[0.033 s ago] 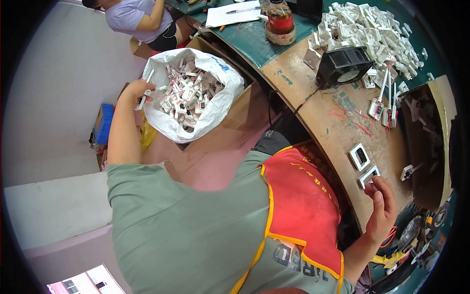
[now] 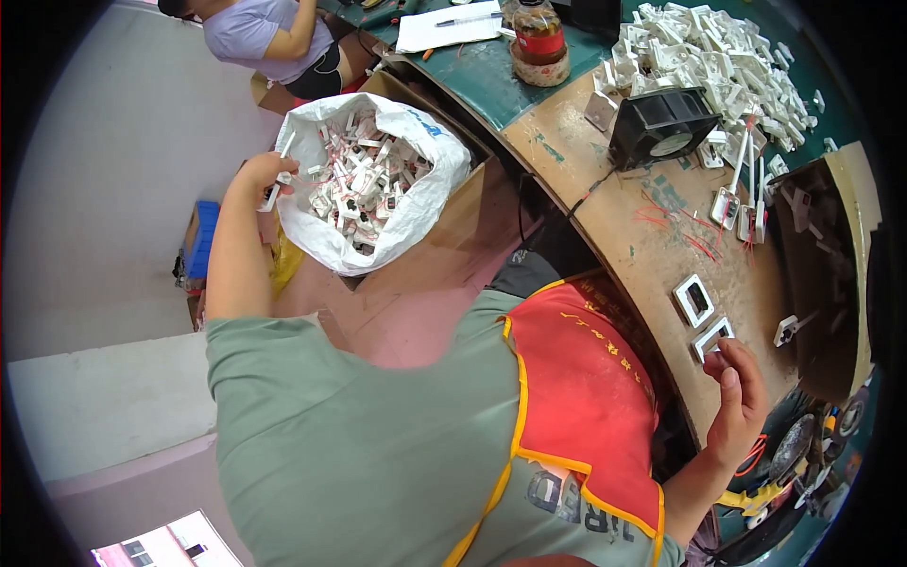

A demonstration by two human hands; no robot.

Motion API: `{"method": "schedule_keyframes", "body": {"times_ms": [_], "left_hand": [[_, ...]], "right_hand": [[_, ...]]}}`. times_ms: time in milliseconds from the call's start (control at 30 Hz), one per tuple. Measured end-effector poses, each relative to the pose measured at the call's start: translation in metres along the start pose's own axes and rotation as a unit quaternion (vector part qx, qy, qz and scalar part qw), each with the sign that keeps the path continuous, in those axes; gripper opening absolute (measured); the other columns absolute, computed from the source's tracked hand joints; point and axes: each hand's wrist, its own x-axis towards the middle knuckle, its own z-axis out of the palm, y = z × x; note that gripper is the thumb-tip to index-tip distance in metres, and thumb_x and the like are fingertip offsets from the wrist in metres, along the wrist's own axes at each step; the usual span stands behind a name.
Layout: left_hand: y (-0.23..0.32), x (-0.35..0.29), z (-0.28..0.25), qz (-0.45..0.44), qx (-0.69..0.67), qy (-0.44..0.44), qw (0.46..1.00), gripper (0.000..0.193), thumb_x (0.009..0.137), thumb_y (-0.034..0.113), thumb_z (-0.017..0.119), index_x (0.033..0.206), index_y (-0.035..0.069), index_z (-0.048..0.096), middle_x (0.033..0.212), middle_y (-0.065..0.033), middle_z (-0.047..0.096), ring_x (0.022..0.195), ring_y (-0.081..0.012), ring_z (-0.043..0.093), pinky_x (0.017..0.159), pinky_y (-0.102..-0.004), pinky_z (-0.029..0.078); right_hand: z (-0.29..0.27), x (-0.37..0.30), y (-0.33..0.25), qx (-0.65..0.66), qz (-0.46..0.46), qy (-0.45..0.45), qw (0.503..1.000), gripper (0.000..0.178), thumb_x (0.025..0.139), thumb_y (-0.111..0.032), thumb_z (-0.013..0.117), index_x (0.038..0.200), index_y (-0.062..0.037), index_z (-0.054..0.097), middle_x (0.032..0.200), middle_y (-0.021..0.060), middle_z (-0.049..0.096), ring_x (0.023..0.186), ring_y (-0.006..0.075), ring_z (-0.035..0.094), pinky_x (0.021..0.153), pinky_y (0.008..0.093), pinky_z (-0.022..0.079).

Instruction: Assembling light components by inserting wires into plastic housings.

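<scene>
At the left rim of a white woven sack (image 2: 300,222), my left hand (image 2: 266,175) is closed around a white plastic part (image 2: 275,196) with a thin stem (image 2: 288,145) that sticks up past the fingers. Many similar white parts (image 2: 368,180) with red wires fill the sack. Over the bench on the right, my right hand (image 2: 739,402) has its fingers bent onto the near end of a white rectangular frame (image 2: 701,348); the fingertips cover that end. A second white rectangular frame (image 2: 693,302) with a dark opening lies just beyond it.
A black box-shaped fan (image 2: 666,128) stands before a heap of white housings (image 2: 709,57). Stemmed white parts (image 2: 726,208) and red wires (image 2: 699,248) lie nearby. A cardboard box (image 2: 855,274) borders the right side. Farther off are a jar (image 2: 539,42) and a seated person (image 2: 265,42).
</scene>
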Motion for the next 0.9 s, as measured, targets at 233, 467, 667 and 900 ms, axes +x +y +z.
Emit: {"method": "schedule_keyframes", "body": {"times_ms": [233, 467, 667, 900], "left_hand": [[0.048, -0.048, 0.012, 0.235, -0.145, -0.06, 0.959, 0.024, 0.087, 0.027, 0.064, 0.095, 0.004, 0.063, 0.084, -0.0037, 0.065, 0.057, -0.0111, 0.056, 0.045, -0.0239, 0.041], [0.197, -0.237, 0.147, 0.514, -0.146, -0.416, 0.736, 0.025, 0.086, 0.021, 0.064, 0.081, -0.003, 0.061, 0.079, -0.0187, 0.064, 0.043, -0.012, 0.053, 0.039, -0.0217, 0.04], [0.256, -0.331, 0.294, 0.422, -0.084, -0.6, 0.675, 0.019, 0.087, 0.017, 0.064, 0.087, -0.003, 0.063, 0.078, -0.0138, 0.067, 0.049, -0.0123, 0.057, 0.042, -0.0224, 0.044], [0.281, -0.369, 0.385, 0.398, -0.132, -0.624, 0.66, 0.021, 0.088, 0.021, 0.068, 0.091, 0.0, 0.065, 0.069, -0.0032, 0.061, 0.056, -0.0084, 0.055, 0.049, -0.0215, 0.045]], "right_hand": [[-0.011, -0.008, -0.007, -0.018, -0.01, 0.023, 1.0, 0.027, 0.092, -0.012, 0.056, 0.112, 0.0045, 0.06, 0.112, 0.0137, 0.059, 0.093, 0.0201, 0.062, 0.085, 0.0307, 0.048], [-0.01, -0.018, -0.02, 0.01, -0.081, 0.053, 0.995, 0.025, 0.089, -0.013, 0.059, 0.106, 0.0049, 0.064, 0.1, 0.0127, 0.063, 0.09, 0.0202, 0.061, 0.082, 0.0306, 0.046], [-0.015, -0.012, -0.021, 0.097, -0.043, 0.105, 0.989, 0.028, 0.091, -0.015, 0.06, 0.112, 0.0028, 0.063, 0.098, 0.0097, 0.064, 0.089, 0.0163, 0.06, 0.079, 0.0274, 0.047], [-0.027, -0.027, 0.001, 0.138, 0.107, 0.135, 0.975, 0.027, 0.095, -0.021, 0.056, 0.11, -0.0002, 0.063, 0.08, 0.0026, 0.063, 0.073, 0.0098, 0.056, 0.069, 0.025, 0.047]]}}
